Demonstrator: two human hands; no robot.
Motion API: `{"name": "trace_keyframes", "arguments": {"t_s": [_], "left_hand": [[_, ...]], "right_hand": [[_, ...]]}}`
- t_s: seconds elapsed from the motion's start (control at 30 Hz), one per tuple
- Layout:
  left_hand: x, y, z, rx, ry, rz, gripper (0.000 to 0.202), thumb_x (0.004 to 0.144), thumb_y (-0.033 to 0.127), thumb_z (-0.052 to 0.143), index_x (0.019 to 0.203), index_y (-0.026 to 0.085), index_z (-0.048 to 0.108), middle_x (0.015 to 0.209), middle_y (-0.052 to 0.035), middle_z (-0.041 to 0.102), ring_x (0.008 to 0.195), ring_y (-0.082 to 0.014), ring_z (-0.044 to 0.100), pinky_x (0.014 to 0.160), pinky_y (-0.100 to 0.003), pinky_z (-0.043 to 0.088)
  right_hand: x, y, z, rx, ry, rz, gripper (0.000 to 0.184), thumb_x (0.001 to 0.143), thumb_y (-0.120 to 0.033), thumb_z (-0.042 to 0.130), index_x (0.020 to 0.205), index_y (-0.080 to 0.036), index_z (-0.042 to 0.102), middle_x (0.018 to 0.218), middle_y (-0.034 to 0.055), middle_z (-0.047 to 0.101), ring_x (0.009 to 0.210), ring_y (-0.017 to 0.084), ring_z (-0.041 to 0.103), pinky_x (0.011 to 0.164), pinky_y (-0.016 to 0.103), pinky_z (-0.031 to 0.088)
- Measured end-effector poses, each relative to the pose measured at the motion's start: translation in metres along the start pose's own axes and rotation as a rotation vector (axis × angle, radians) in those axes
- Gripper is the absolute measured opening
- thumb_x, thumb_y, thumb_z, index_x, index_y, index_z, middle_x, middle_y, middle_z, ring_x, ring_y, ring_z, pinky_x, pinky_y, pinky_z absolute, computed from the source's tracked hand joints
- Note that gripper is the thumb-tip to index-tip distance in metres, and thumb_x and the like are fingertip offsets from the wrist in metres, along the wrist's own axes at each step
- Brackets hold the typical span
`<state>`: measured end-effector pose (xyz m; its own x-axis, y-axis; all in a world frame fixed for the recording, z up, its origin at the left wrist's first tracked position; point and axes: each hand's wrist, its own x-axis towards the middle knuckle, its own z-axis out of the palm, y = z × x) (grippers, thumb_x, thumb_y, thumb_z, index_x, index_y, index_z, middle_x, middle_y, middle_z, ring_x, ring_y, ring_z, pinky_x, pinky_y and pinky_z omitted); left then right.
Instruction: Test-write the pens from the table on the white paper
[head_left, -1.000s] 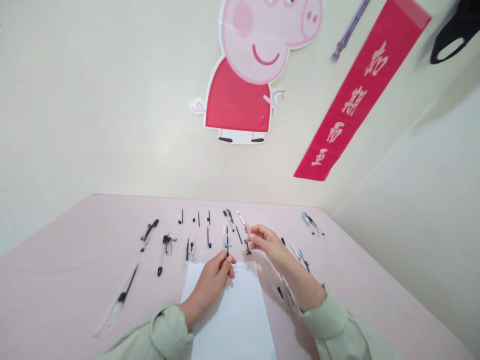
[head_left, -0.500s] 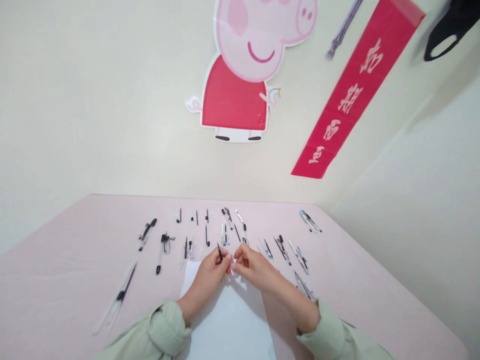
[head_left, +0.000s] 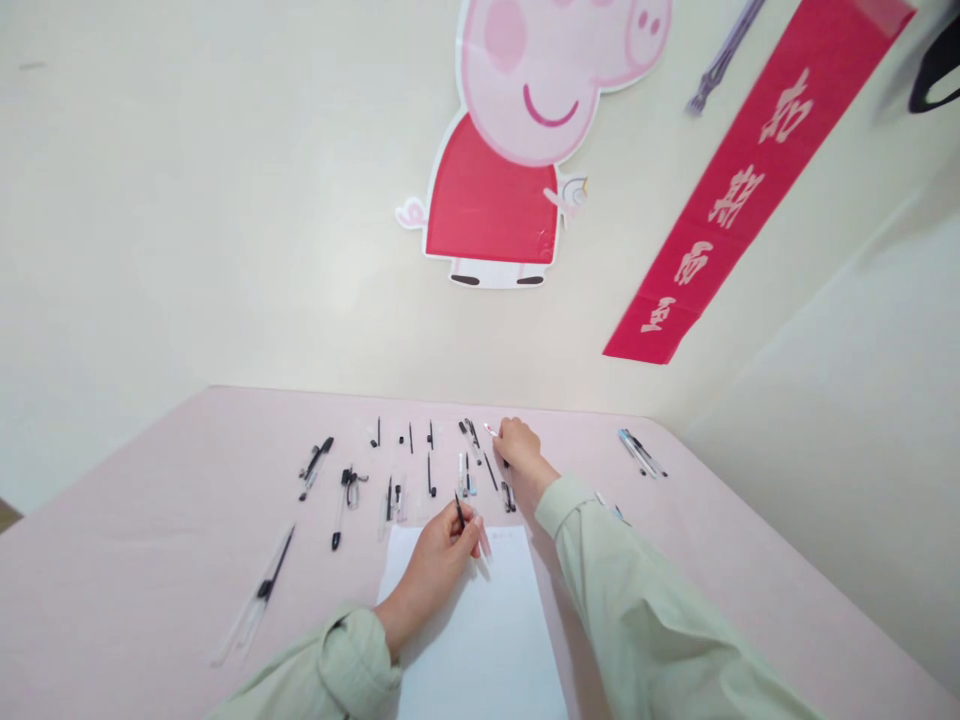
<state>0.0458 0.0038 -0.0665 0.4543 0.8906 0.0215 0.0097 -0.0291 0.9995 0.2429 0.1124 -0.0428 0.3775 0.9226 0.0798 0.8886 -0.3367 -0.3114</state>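
My left hand [head_left: 439, 555] is closed in a pinch just above the white paper sheet [head_left: 480, 640]. A thin black pen refill [head_left: 460, 512] sticks up from its fingers, tip pointing away from me. A clear, faintly pink piece [head_left: 485, 545] shows beside the fingertips; I cannot tell whether it is held. Stretched to the back of the table, my right hand [head_left: 520, 445] has its fingers closed at a small white-and-red pen-like stick [head_left: 490, 430]. One end pokes out left of the fingers; the hand covers the rest.
Taken-apart pens lie in groups on the pink tabletop [head_left: 150, 550]. A black-capped group [head_left: 316, 465] and a long clear barrel with a refill [head_left: 259, 595] are on the left. Several pens [head_left: 641, 453] lie back right. The wall [head_left: 300, 250] rises behind the table.
My right hand has left my left hand and moved forward to the white-and-red stick. My left hand keeps the refill over the paper. The view has shifted slightly left.
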Motion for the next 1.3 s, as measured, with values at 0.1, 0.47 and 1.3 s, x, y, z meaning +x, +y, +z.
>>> {"name": "trace_keyframes", "arguments": {"t_s": [0.1,0.47,1.3], "left_hand": [[0.0,-0.001,0.0,-0.011,0.002,-0.016,0.024,0.083,0.043,0.05,0.074,0.021,0.048,0.057,0.0047,0.052,0.046,-0.0106,0.041,0.046,-0.023,0.03],[0.003,-0.002,-0.004,-0.034,0.071,0.019,0.034,0.082,0.051,0.054,0.068,0.02,0.051,0.056,0.0047,0.051,0.045,-0.0101,0.04,0.045,-0.023,0.031],[-0.031,0.006,-0.015,-0.111,-0.013,0.074,0.024,0.086,0.041,0.057,0.093,0.017,0.057,0.071,0.0024,0.058,0.053,-0.009,0.048,0.052,-0.023,0.04]], "right_hand": [[0.005,0.0,-0.011,0.04,0.003,0.006,0.005,0.082,-0.02,0.058,0.08,-0.017,0.062,0.087,0.0093,0.066,0.08,0.02,0.061,0.065,0.027,0.038],[-0.14,0.022,-0.054,0.346,-0.122,-0.31,0.01,0.085,-0.023,0.055,0.077,-0.019,0.059,0.073,-0.0009,0.063,0.067,0.013,0.057,0.062,0.022,0.038],[-0.197,-0.001,-0.011,0.581,-0.121,-0.399,0.01,0.09,-0.016,0.053,0.088,-0.02,0.061,0.084,0.0014,0.063,0.077,0.016,0.057,0.07,0.026,0.042]]}}
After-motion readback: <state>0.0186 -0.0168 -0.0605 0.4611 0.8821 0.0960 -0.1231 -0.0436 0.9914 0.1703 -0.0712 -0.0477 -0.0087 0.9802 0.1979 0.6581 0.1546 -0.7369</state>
